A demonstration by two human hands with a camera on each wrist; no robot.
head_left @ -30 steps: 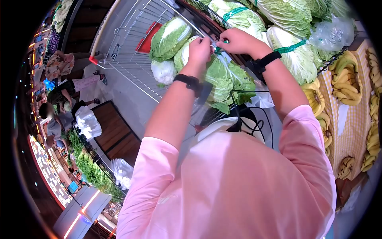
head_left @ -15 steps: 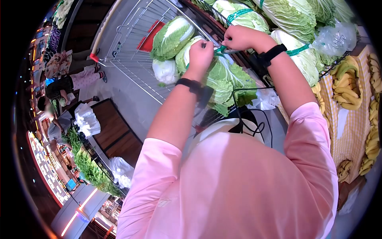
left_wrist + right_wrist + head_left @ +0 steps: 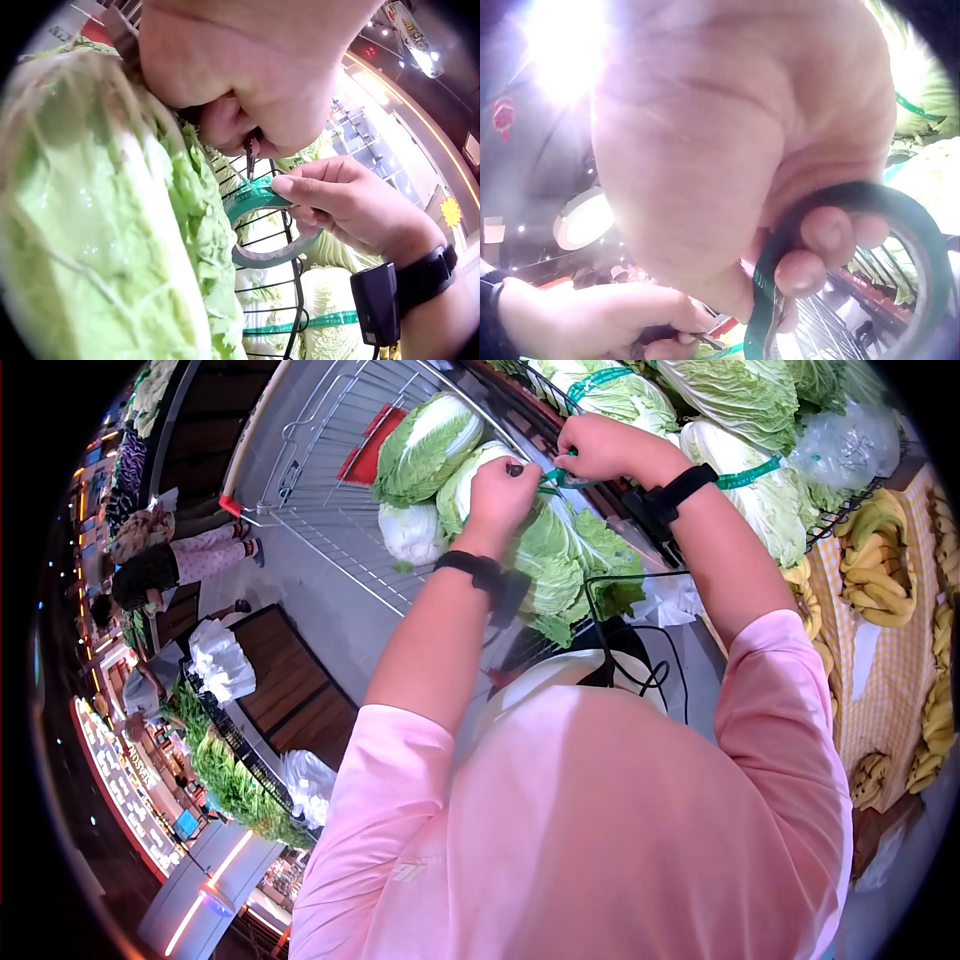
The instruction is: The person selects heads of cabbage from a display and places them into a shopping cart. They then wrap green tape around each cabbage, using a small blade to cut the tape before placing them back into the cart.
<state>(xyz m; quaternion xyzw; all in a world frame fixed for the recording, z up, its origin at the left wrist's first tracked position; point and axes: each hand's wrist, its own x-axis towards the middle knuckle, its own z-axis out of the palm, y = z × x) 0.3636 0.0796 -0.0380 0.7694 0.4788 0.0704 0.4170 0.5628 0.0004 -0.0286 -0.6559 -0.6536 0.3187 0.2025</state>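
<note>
My right hand (image 3: 612, 450) grips a roll of green tape (image 3: 935, 262), its fingers through the ring in the right wrist view. Facing it, my left hand (image 3: 500, 497) is curled round a small dark metal tool (image 3: 251, 156), whose tip is at the tape in the left wrist view; what kind of tool it is I cannot tell. A short green strip (image 3: 550, 477) spans between the hands. Just below them lies a leafy cabbage (image 3: 548, 565), with another cabbage (image 3: 428, 448) to the left in the cart.
The wire shopping cart (image 3: 345, 565) extends left, with a red panel (image 3: 371, 444). Taped cabbages (image 3: 735, 455) fill a black wire rack at upper right. Bananas (image 3: 878, 575) lie on checked cloth at right. A black cable (image 3: 591, 610) loops near my waist. People stand at far left.
Both hands first moved slightly apart, with green tape showing between them, and now are a little closer again. The dark tool shows more clearly above my left fist than a second ago.
</note>
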